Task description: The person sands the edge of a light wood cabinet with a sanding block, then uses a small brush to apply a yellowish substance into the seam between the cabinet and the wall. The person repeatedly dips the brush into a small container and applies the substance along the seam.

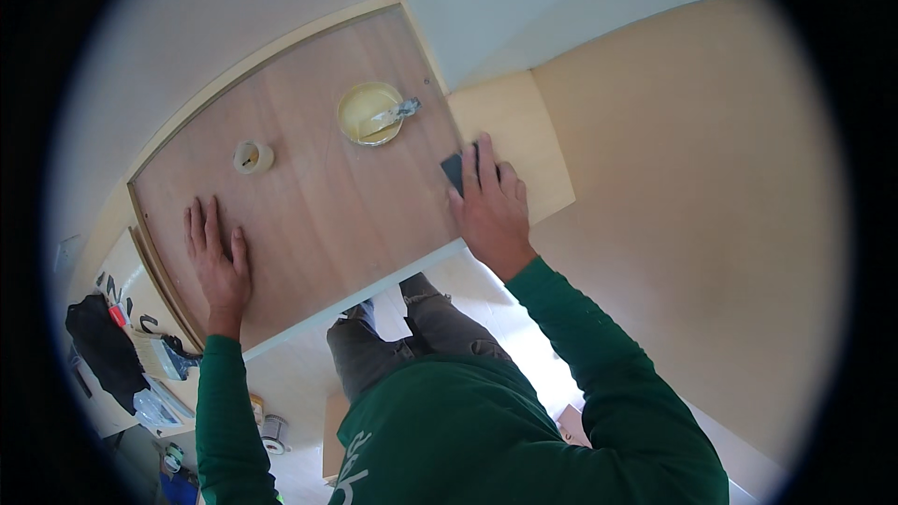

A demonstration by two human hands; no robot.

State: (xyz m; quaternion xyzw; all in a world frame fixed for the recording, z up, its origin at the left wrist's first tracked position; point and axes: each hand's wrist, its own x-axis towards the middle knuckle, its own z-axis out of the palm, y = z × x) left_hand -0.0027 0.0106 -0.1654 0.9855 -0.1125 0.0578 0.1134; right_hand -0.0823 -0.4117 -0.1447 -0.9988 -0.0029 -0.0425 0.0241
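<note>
My left hand [219, 273] lies flat with its fingers stretched on a reddish-brown wooden board [327, 215], holding nothing. At the board's right edge, my right hand [494, 217] presses down on a piece of dark grey sandpaper [453, 171], mostly covered by the fingers. It sits where the board meets a pale wood strip [520, 122]. Farther back on the board stands a shallow round dish [357, 105] of cream-coloured paste. A putty knife [382, 121] with a smeared handle rests in it. Nearer my left hand is a small pale ring-shaped thing [266, 157], perhaps a tape roll.
A tall light wood panel [692, 187] rises on the right, and pale walls stand behind the board. At the lower left lie a black cloth [98, 351], a wide brush [157, 355] and clear plastic [152, 409]. A spool [273, 434] and a cardboard box [333, 435] are below.
</note>
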